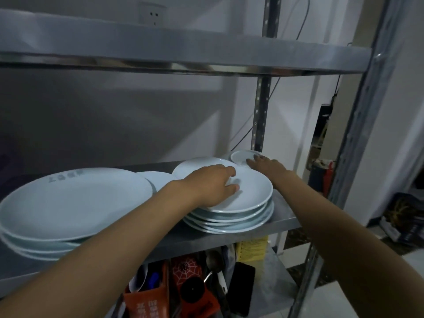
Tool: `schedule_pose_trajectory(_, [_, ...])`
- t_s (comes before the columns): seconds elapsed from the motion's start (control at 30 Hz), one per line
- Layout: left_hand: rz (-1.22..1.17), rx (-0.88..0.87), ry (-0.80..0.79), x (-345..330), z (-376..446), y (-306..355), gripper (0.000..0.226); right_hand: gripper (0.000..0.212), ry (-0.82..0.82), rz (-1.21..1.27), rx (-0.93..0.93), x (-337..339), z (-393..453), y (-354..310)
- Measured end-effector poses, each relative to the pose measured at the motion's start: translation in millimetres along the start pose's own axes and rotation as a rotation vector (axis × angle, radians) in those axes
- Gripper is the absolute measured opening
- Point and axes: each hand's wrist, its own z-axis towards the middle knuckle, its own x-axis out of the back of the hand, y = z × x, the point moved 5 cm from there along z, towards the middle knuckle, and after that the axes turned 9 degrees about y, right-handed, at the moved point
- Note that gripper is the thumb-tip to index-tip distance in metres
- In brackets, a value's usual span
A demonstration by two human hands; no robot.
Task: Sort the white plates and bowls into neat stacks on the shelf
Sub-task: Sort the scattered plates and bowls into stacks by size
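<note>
A stack of white plates (231, 220) stands on the metal shelf (283, 214) at the right. My left hand (212, 185) lies on the top plate (254, 191), palm over its near-left rim, thumb and fingers pressed on its face. Behind this stack, by the rear post, sits a small white dish (241, 155). My right hand (267, 165) is stretched out flat, fingertips touching the dish's near rim. A stack of large plates (68, 203) with grey print fills the shelf's left. A smaller plate (160, 180) lies between the two stacks.
An upper shelf (183, 53) hangs close overhead. A perforated rear post (260, 115) and a cable stand behind the small dish. The shelf below holds an orange box (146, 301), a yellow pack (252, 247), a ladle and a black phone (242, 288).
</note>
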Motion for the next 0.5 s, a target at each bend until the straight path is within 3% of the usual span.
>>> schedule_pose_trajectory(0.33, [0.101,-0.047,-0.039,-18,9,1,0.037,0.065,0.057,-0.023,0.06,-7,-2,15])
schedule_pose_trajectory(0.5, [0.097,-0.04,-0.029,-22,9,1,0.037,0.043,0.331,-0.123,-0.02,21,-9,15])
